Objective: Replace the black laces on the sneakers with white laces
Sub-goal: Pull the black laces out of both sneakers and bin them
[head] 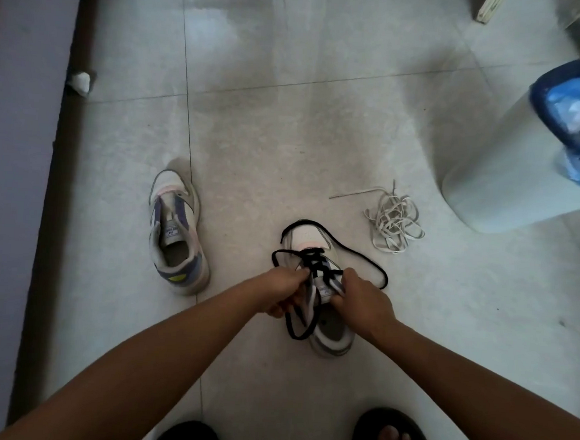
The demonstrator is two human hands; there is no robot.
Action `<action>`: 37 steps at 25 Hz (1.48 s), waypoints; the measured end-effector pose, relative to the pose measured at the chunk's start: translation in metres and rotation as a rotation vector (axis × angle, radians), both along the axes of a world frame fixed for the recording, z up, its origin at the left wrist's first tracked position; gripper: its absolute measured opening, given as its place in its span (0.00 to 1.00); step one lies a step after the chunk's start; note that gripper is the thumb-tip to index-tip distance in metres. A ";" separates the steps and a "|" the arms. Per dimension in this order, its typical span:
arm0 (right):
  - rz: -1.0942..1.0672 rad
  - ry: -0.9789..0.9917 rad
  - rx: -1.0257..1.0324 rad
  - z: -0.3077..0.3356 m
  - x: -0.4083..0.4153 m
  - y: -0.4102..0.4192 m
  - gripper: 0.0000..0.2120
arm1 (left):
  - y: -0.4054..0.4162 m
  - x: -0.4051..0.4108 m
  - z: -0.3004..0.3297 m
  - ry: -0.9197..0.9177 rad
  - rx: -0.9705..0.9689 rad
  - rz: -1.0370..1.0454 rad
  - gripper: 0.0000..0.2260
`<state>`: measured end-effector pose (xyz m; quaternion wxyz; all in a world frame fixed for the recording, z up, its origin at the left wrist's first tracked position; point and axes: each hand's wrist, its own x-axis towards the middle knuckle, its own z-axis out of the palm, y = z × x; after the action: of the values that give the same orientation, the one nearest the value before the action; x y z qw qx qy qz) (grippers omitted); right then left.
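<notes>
Head view: a sneaker sits on the tiled floor, just in front of the person's feet. It has a black lace in it. The lace is loose, with long loops lying on the floor around the toe and down by the heel.

The left hand is curled up at the left side of this sneaker, and its fingers seem to pinch the black lace near the tongue. The right hand is curled at the right side of this sneaker, holding the top edge by the tongue. I cannot tell if it holds the lace too.

The other sneaker stands well off to the left of the first one. It has no lace in it at all.

The white laces lie in a messy pile on the floor, near the first sneaker and to its right. Past them stands a white bin with a blue bag in it.

I think the step now is pulling the black lace out of this second sneaker. The next move needs the lace tugged free of each hole, one crossing at a time, up to the toe. After that the white laces can be picked up.
</notes>
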<state>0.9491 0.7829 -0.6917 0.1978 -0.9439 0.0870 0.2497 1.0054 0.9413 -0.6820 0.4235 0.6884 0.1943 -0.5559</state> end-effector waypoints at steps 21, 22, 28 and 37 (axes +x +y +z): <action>-0.066 0.083 0.042 0.005 -0.003 -0.015 0.11 | 0.121 0.105 0.025 -0.925 1.258 -0.991 0.10; -0.057 0.081 0.038 0.006 -0.002 -0.015 0.12 | 0.112 0.106 0.024 -0.885 1.161 -1.019 0.09; 0.023 -0.018 0.068 0.009 -0.008 -0.022 0.18 | 0.000 0.031 0.021 -0.873 0.262 -0.910 0.13; -0.063 0.010 0.277 0.006 -0.010 -0.028 0.17 | -0.049 0.002 0.010 -0.857 0.056 -0.649 0.10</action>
<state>0.9391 0.7552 -0.6855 0.3336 -0.9030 0.0822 0.2579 1.0071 0.8927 -0.6720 0.2530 0.8892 -0.2039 -0.3220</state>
